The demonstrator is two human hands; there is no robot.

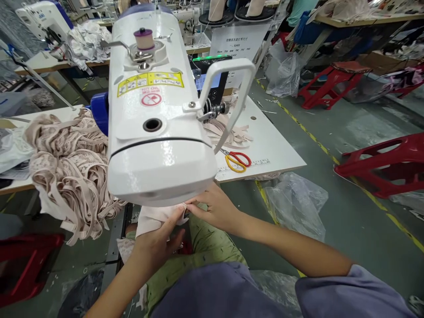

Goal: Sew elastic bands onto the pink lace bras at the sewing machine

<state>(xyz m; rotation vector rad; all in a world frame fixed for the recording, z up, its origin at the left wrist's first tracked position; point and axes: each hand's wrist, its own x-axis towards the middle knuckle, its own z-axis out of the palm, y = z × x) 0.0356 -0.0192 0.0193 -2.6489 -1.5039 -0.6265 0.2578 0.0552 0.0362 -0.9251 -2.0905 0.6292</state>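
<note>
A white sewing machine (pixel 155 110) fills the middle of the view and hides the needle area. Just below its front end, my left hand (pixel 159 240) and my right hand (pixel 213 207) both pinch a small pale pink fabric piece (pixel 154 218). The fingertips of the two hands meet at the fabric's upper edge, over my lap. A spool of thread (pixel 144 39) stands on top of the machine.
A heap of beige lace and elastic straps (pixel 71 168) lies at the left on the white table (pixel 274 150). Red-and-yellow scissors (pixel 236 160) rest near the table's front edge. Red plastic stools (pixel 384 165) and clear bags (pixel 294 203) stand on the floor at the right.
</note>
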